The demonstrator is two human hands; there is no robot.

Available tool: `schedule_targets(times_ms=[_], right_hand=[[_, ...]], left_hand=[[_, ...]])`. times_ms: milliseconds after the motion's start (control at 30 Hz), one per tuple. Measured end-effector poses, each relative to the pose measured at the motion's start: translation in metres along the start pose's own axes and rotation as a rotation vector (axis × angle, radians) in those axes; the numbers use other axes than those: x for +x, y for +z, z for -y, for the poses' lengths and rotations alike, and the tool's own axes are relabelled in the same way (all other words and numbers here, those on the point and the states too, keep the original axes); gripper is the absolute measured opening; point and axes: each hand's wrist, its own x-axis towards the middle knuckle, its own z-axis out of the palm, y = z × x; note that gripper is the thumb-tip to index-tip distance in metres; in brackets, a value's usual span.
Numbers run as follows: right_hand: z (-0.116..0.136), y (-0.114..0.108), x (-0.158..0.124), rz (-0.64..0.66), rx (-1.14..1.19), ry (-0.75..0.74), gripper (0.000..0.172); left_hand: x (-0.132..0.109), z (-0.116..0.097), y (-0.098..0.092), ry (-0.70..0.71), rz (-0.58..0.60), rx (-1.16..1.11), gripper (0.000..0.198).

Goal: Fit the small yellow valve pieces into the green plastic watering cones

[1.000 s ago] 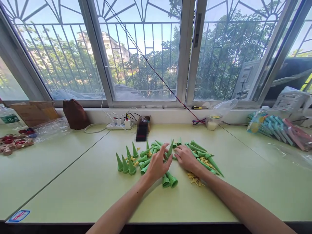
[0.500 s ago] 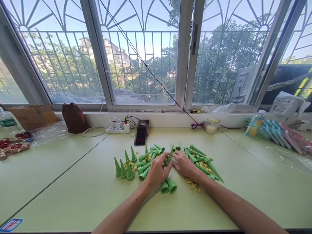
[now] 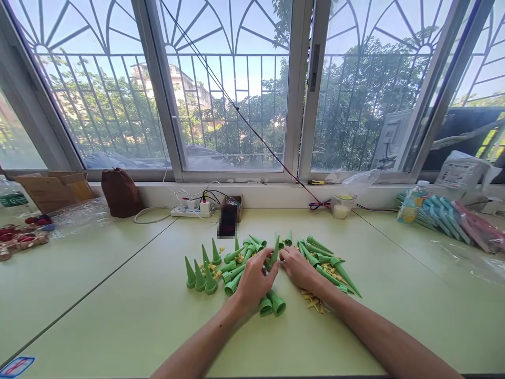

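A heap of green plastic cones (image 3: pixel 323 263) lies on the pale green table (image 3: pixel 118 316), mixed with small yellow pieces (image 3: pixel 313 301). Several cones stand upright (image 3: pixel 199 273) at the left of the heap. My left hand (image 3: pixel 254 281) rests on the heap with thumb and fingers pinched on one green cone (image 3: pixel 274 251) that points up. My right hand (image 3: pixel 302 269) lies beside it, fingers curled down onto the cones and touching that same cone's base. Two cones (image 3: pixel 272 304) lie just in front of my left hand.
A power strip (image 3: pixel 191 209) with cables, a small dark box (image 3: pixel 229 213) and a brown pouch (image 3: pixel 120 192) sit along the window sill. A plastic cup (image 3: pixel 342 204) stands right of centre. Blue and pink packets (image 3: pixel 450 218) lie far right; red items (image 3: pixel 21 239) far left.
Both hands have drawn closer together on the held cone. The view has tilted slightly; the heap is otherwise unmoved.
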Motion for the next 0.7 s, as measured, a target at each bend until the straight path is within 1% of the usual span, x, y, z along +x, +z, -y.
schedule_targets(times_ms=[200,367,467,600,700], right_hand=[[0.0025,-0.0032,0.0005,-0.003,0.009,0.030,0.010],[0.0038,-0.0054,0.0005,-0.019,0.034,-0.008,0.013],[0.0065,-0.0082,-0.0009,0.000,0.072,-0.073,0.015],[0.0086,-0.0093,-0.0037,0.032,0.122,-0.203,0.011],[0.0068,-0.0079,-0.0040,0.007,0.101,-0.247,0.013]], left_hand=[[0.0031,-0.0037,-0.0033,-0.019,-0.077,-0.027,0.016],[0.0042,-0.0045,-0.0050,-0.039,-0.106,-0.047,0.016],[0.0045,-0.0046,-0.0047,-0.040,-0.122,-0.051,0.014],[0.0051,-0.0064,-0.0049,-0.043,-0.130,-0.050,0.013],[0.0053,-0.0082,-0.0055,-0.044,-0.133,-0.056,0.013]])
